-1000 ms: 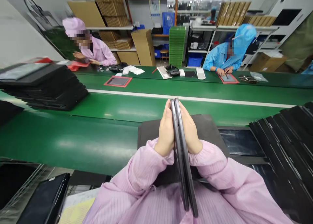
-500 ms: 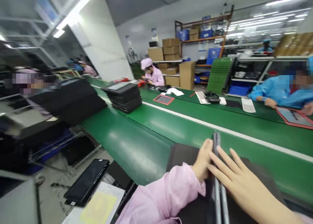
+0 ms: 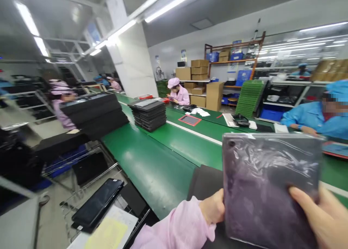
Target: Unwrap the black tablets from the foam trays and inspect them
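A dark tablet [image 3: 269, 191] in shiny clear film stands up in front of me, its back with a corner camera lens facing my view. My left hand [image 3: 214, 207] is closed on its left edge, fingers partly hidden behind it. Around the right edge wraps my right hand [image 3: 318, 212], its thumb lying across the back. Whether a second tablet sits behind this one is hidden. Below lies a dark foam sheet [image 3: 202, 182] on the green belt [image 3: 152, 169].
A stack of black trays [image 3: 149, 114] stands on the belt, with a larger black stack [image 3: 95, 114] left of it. Tablets [image 3: 99, 201] and papers [image 3: 108, 231] lie on a wire cart at lower left. Co-workers in pink [image 3: 181, 94] and blue [image 3: 304, 114] sit across.
The tablets, seen edge-on between my hands before, have turned so one broad back faces me. My right hand has gone from flat fingers to gripping the right edge. The view has shifted.
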`<state>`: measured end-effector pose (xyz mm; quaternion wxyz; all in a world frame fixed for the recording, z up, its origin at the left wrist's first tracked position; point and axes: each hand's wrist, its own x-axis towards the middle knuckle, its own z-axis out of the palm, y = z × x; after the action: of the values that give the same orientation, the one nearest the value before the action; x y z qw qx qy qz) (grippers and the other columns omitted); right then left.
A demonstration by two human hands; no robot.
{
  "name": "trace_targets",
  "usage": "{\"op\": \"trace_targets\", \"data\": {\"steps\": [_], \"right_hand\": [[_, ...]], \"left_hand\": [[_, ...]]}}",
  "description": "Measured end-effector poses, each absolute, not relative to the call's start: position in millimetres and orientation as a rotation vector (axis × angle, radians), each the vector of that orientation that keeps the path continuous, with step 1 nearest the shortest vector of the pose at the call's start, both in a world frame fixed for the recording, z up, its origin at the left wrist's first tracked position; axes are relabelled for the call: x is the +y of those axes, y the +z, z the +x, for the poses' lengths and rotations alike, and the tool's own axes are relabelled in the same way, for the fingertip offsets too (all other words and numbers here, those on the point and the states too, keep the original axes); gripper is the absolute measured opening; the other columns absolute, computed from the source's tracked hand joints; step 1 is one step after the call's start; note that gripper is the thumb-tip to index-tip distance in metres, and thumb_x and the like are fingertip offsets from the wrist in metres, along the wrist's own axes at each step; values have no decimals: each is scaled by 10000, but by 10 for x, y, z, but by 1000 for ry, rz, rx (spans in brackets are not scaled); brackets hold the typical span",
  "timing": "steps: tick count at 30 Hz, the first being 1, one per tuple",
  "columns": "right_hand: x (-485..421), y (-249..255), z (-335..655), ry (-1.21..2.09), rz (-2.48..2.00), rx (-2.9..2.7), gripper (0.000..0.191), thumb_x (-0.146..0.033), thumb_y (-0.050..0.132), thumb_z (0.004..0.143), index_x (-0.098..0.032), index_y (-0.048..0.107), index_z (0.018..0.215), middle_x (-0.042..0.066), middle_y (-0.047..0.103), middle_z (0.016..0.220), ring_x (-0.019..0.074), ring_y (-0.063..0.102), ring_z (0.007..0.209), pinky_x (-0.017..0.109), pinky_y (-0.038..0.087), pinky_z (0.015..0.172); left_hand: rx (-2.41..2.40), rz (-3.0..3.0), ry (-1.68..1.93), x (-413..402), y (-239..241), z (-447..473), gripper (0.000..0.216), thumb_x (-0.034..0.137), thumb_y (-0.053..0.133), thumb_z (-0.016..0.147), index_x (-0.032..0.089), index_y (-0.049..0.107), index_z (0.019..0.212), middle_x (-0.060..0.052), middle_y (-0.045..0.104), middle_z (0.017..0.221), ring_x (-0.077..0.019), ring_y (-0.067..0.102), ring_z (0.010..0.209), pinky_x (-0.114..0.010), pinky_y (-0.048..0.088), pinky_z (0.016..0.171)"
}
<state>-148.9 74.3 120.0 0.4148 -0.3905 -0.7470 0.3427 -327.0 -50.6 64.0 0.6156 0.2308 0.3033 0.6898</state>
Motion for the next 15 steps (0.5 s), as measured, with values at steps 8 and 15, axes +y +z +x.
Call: {"op": "trace_targets", "data": {"steps": [8, 15], "right_hand": [[352, 1252, -1616, 800, -1037, -1947, 354, -550, 489, 785, -232, 506, 632, -22, 527, 530, 153, 518, 506, 254, 427, 499], [197, 1216, -1698, 93, -912, -2238, 535, -489, 254, 952, -220, 350, 500, -32, 377, 422, 106, 360, 372, 253, 234, 396]], "left_hand": [[759, 308, 1640, -1030, 655, -3118, 376, 241, 820, 439, 186, 706, 792, -53, 720, 708, -228, 658, 614, -342, 518, 604], [1006, 148, 1604, -1121, 623, -3137, 349, 182, 769, 425, 166, 664, 758, -45, 707, 675, -250, 661, 639, -381, 522, 652]]}}
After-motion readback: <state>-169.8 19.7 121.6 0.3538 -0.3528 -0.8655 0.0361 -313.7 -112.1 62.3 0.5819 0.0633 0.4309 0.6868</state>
